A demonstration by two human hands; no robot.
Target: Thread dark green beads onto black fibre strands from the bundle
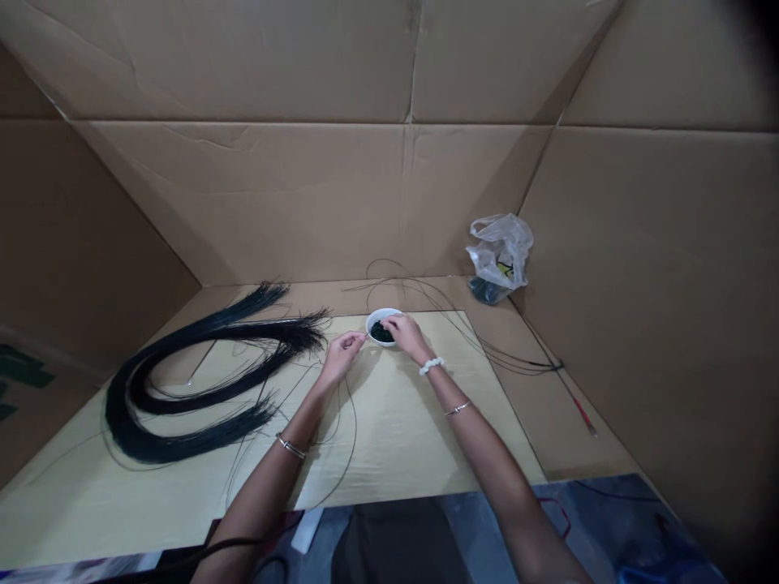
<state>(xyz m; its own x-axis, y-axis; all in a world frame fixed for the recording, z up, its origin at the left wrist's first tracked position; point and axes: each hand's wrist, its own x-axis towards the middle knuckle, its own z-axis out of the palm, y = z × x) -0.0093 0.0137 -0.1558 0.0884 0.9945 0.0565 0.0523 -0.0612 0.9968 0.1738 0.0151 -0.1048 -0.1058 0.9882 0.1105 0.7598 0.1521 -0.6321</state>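
A small white bowl (376,318) holding dark green beads sits at the far side of a pale yellow board (395,430). My right hand (406,332) reaches over the bowl, fingertips curled down into the beads; what it pinches is too small to see. My left hand (342,354) is closed in a pinch just left of the bowl, holding a thin black wire (350,422) that loops back toward me. A thick bundle of black wires (200,369) lies curved on the board to the left.
Cardboard walls enclose the space on all sides. A crumpled clear plastic bag (500,258) with dark contents stands in the far right corner. Loose thin wires (487,345) trail to the right, ending near a red-tipped tool (583,414). Dark cloth lies at the near edge.
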